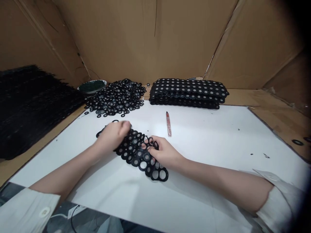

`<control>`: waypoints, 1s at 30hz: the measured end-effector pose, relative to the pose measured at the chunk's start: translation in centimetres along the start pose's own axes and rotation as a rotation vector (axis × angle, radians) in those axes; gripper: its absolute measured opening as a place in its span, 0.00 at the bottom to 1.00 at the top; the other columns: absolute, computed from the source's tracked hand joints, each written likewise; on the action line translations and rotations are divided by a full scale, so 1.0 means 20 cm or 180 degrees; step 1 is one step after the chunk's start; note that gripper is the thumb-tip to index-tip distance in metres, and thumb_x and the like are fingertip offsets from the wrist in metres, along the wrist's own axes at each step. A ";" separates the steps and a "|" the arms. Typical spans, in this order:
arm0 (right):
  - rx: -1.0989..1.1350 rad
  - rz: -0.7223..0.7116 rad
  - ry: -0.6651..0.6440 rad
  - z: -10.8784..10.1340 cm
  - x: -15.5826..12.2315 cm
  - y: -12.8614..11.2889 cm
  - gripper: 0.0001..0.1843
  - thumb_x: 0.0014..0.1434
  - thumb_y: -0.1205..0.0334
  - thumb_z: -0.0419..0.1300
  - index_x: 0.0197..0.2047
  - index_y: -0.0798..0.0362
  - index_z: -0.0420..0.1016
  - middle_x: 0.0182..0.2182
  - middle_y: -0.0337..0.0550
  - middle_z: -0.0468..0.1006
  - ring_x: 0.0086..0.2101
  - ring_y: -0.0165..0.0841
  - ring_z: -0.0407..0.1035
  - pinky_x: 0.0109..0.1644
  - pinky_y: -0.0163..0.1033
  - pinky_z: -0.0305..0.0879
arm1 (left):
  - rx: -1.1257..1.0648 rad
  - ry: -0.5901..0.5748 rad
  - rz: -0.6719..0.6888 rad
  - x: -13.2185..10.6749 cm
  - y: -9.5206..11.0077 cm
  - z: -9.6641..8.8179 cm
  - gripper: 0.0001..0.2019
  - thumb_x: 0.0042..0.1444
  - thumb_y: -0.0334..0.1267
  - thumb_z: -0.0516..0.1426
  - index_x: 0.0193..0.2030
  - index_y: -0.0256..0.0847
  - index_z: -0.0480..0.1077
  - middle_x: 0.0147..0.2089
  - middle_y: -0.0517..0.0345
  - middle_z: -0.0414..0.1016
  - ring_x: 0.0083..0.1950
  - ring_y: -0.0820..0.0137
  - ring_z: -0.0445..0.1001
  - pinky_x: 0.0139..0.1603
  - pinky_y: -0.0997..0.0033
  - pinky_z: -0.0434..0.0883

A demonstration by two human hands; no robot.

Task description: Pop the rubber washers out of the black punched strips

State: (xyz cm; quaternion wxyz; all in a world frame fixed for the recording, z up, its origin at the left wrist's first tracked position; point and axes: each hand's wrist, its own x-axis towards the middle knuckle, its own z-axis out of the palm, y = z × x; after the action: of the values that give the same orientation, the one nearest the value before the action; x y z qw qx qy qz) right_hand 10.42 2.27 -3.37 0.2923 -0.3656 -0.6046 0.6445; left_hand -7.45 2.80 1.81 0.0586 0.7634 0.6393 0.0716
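A black sheet of joined rings [136,152], some holding grey discs and some empty, lies on the white board [206,155] in front of me. My left hand [114,134] rests on the sheet's left end with its fingers curled; the fingertips are smeared by motion. My right hand [162,152] pinches the sheet's right part, with its fingers closed on the rings. The empty rings stick out below my right hand.
A loose heap of black rings with discs [116,97] lies at the back left, beside a green dish [92,86]. A stack of ring sheets [188,92] sits at the back centre. A red pen [168,124] lies between. Black mats [29,103] at left; cardboard walls around.
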 end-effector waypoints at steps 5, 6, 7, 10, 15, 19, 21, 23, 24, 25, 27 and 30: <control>0.0263 0.0083 -0.0090 0.01 -0.01 0.01 0.09 0.49 0.69 0.50 0.37 0.52 0.60 0.37 0.40 0.70 0.25 0.24 0.63 0.23 0.30 0.63 | 0.0164 0.0807 -0.0484 0.02 -0.03 -0.04 0.19 0.58 0.41 0.37 0.23 0.40 0.61 0.21 0.56 0.67 0.24 0.69 0.65 0.23 0.71 0.55; 0.0315 0.0137 -0.0111 0.01 -0.01 0.01 0.10 0.49 0.69 0.50 0.37 0.51 0.59 0.37 0.40 0.69 0.25 0.24 0.63 0.23 0.30 0.64 | 0.0297 0.0679 -0.0387 0.01 -0.02 -0.03 0.18 0.58 0.42 0.38 0.24 0.40 0.62 0.22 0.57 0.68 0.25 0.68 0.66 0.23 0.71 0.55; 0.0357 0.0194 -0.0120 0.01 -0.01 0.00 0.12 0.49 0.70 0.51 0.38 0.51 0.58 0.38 0.40 0.69 0.24 0.24 0.63 0.22 0.31 0.64 | 0.0452 0.0539 -0.0281 0.00 0.00 -0.01 0.17 0.57 0.43 0.39 0.25 0.40 0.62 0.23 0.57 0.69 0.25 0.68 0.66 0.23 0.71 0.55; 0.0411 0.0320 -0.0131 0.00 -0.01 -0.03 0.15 0.47 0.72 0.51 0.39 0.51 0.57 0.37 0.40 0.69 0.24 0.25 0.64 0.22 0.32 0.66 | 0.0903 0.0446 -0.0154 -0.02 0.05 0.05 0.16 0.56 0.43 0.40 0.29 0.39 0.63 0.27 0.56 0.72 0.26 0.66 0.69 0.23 0.70 0.55; 0.0339 0.0077 -0.0306 -0.01 -0.01 -0.04 0.14 0.47 0.73 0.50 0.38 0.51 0.62 0.36 0.40 0.68 0.25 0.25 0.64 0.22 0.31 0.66 | 0.1199 0.0444 -0.0125 -0.03 0.08 0.11 0.17 0.57 0.43 0.39 0.33 0.37 0.64 0.31 0.53 0.73 0.28 0.63 0.72 0.21 0.70 0.55; 0.0260 0.0022 -0.0332 -0.02 0.00 -0.03 0.18 0.47 0.73 0.49 0.42 0.49 0.64 0.34 0.39 0.67 0.28 0.28 0.65 0.22 0.32 0.68 | 0.1111 0.0232 0.0019 -0.03 0.09 0.11 0.17 0.58 0.44 0.37 0.35 0.37 0.62 0.31 0.52 0.73 0.29 0.64 0.72 0.22 0.71 0.57; 0.0270 0.0031 -0.0340 -0.02 0.00 -0.04 0.20 0.47 0.74 0.49 0.43 0.49 0.64 0.33 0.39 0.66 0.28 0.28 0.66 0.23 0.33 0.68 | 0.0979 0.0069 0.0149 -0.03 0.09 0.10 0.19 0.59 0.47 0.37 0.36 0.37 0.61 0.31 0.52 0.73 0.28 0.64 0.72 0.22 0.72 0.58; 0.0278 0.0039 -0.0347 -0.01 -0.01 -0.04 0.20 0.47 0.74 0.49 0.43 0.50 0.64 0.32 0.39 0.66 0.28 0.27 0.66 0.24 0.34 0.69 | 0.0824 -0.0116 0.0278 -0.03 0.09 0.09 0.20 0.58 0.50 0.38 0.37 0.37 0.61 0.30 0.53 0.72 0.28 0.64 0.71 0.23 0.72 0.58; 0.0275 0.0053 -0.0355 -0.01 -0.01 -0.05 0.20 0.47 0.74 0.49 0.43 0.50 0.64 0.32 0.39 0.66 0.27 0.27 0.66 0.24 0.34 0.69 | 0.0725 -0.0215 0.0349 -0.02 0.08 0.08 0.20 0.57 0.51 0.38 0.37 0.38 0.61 0.29 0.53 0.72 0.28 0.65 0.71 0.23 0.72 0.58; 0.0259 0.0063 -0.0362 -0.01 -0.01 -0.05 0.19 0.47 0.74 0.49 0.43 0.50 0.64 0.32 0.39 0.66 0.27 0.27 0.66 0.24 0.34 0.69 | 0.0590 -0.0313 0.0428 -0.01 0.07 0.07 0.20 0.57 0.51 0.39 0.37 0.38 0.61 0.28 0.54 0.72 0.27 0.65 0.70 0.23 0.72 0.59; 0.0187 0.0070 -0.0371 -0.01 -0.01 -0.04 0.19 0.46 0.73 0.48 0.42 0.51 0.64 0.32 0.40 0.67 0.26 0.28 0.66 0.24 0.35 0.68 | 0.0201 -0.0464 0.0606 0.01 0.04 0.05 0.18 0.58 0.48 0.38 0.35 0.39 0.62 0.27 0.56 0.71 0.28 0.67 0.69 0.26 0.72 0.60; 0.0035 0.0137 -0.0295 -0.01 -0.01 -0.03 0.17 0.45 0.73 0.49 0.40 0.52 0.63 0.32 0.41 0.68 0.26 0.29 0.66 0.22 0.35 0.67 | -0.0286 -0.0332 0.0590 0.06 -0.03 0.02 0.18 0.59 0.44 0.36 0.29 0.40 0.62 0.24 0.59 0.68 0.27 0.70 0.67 0.28 0.73 0.60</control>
State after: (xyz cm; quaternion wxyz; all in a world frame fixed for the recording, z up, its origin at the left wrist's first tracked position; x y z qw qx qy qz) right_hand 10.57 2.30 -2.81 0.2521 -0.3466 -0.6059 0.6702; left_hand -7.79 4.01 1.41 0.1191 0.8185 0.5582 0.0654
